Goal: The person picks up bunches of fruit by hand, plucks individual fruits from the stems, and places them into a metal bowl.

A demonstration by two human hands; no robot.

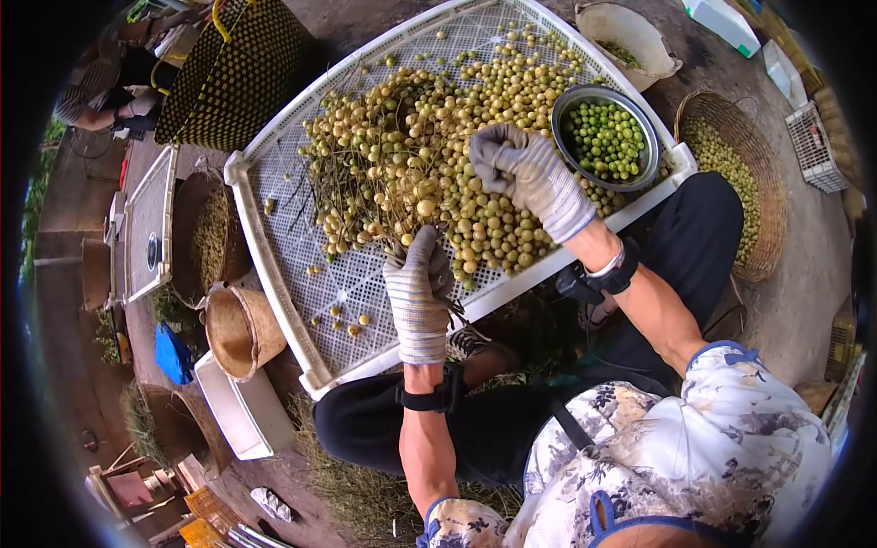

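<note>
My left hand (419,292), in a striped work glove, is closed round the stems of a fruit bunch (384,173) at the near side of the white mesh tray (279,301). The bunch carries small, round, yellowish fruits on thin brown twigs. Further right, my gloved right hand (534,178) hovers over loose yellow-green fruits (493,228), fingers curled together; whatever they may hold is hidden. Close beside that hand, a metal bowl (557,114) of greener fruits (605,140) rests on the tray's right part.
A wicker basket (772,201) of fruits stands right of the tray, and a pale tub (662,64) behind it. A black-and-yellow woven basket (233,78) is at the back left. Bare stems (352,475) lie on the floor. Another person's hand (142,103) shows far left.
</note>
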